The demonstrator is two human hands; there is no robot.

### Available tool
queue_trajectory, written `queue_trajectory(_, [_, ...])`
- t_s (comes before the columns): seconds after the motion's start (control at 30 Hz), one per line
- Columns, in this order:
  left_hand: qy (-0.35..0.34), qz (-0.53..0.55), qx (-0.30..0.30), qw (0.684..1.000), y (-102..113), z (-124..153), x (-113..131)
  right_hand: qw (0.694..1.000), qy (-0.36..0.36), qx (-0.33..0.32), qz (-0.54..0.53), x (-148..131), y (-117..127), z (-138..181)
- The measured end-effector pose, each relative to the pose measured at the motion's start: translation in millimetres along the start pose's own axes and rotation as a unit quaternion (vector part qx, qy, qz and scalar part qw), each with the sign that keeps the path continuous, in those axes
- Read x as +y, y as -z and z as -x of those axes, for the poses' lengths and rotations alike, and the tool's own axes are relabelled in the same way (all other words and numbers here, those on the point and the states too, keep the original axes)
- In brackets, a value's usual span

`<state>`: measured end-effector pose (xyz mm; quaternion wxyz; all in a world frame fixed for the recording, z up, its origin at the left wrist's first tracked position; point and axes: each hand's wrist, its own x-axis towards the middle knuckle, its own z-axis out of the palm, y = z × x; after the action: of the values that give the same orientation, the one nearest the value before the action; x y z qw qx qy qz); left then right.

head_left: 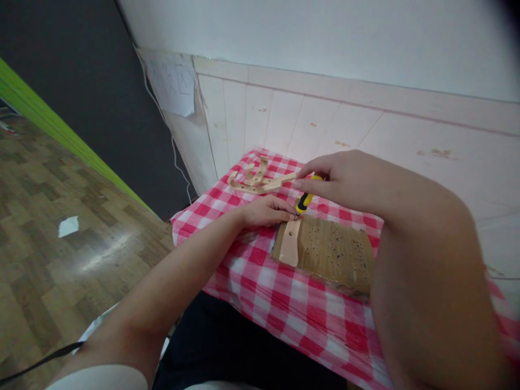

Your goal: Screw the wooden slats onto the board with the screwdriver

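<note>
the right hand point(345, 179) has its fingers clamped on a yellow and black screwdriver point(304, 201), whose tip points down at the far end of a pale wooden strip point(290, 244). the strip lies flat along the left edge of a brown pitted board point(333, 252) on the red checked tablecloth point(260, 281). the left hand point(264, 211) sets its close-held fingertips on that same end, pinching or only pressing i cannot tell, and a curved wooden frame point(255, 181) lies just beyond.

A red-checked table point(260, 281) stands against white wall panelling point(325, 119) beside glossy wood floor point(49, 227).
</note>
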<state>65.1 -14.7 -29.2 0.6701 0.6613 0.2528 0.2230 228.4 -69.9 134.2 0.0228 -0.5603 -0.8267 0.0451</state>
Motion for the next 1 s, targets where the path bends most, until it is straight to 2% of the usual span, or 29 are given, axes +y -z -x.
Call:
queue_trajectory(0.17, [0.017,-0.003,0.019,1.0,-3,2,4,0.992,-0.1,-0.036,0.068,-3,-2,-5])
queue_trajectory(0.23, [0.02,-0.001,0.023,1.0,-4,2,5,0.996,-0.067,-0.034,0.038,-2,-2,-2])
queue_trajectory(0.33, [0.014,0.0,0.019,1.0,-3,2,4,0.998,0.045,-0.037,-0.017,0,-3,4])
queue_trajectory(0.4, [0.011,0.003,0.011,1.0,-2,1,2,0.996,0.07,-0.041,-0.025,0,-3,5])
queue_trajectory(0.6, [0.003,0.015,0.004,1.0,-1,0,-2,0.995,-0.062,-0.002,0.079,-4,-6,-5])
queue_trajectory(0.67, [0.002,0.017,0.011,1.0,-2,1,-2,0.996,-0.059,-0.01,0.069,-4,-6,-6])
queue_trajectory(0.8, [0.013,0.017,0.012,1.0,-3,2,1,0.999,0.016,-0.014,0.024,-2,-4,-2])
queue_trajectory(0.83, [0.013,0.019,0.013,1.0,-3,2,1,0.999,0.015,-0.015,0.032,-1,-4,-1])
queue_trajectory(0.93, [0.009,0.022,0.012,1.0,-2,2,2,0.994,-0.054,-0.004,0.092,1,-4,-1])
queue_trajectory(1.0, [0.007,0.018,0.014,1.0,-2,2,2,0.992,-0.073,0.008,0.099,1,-4,-2])
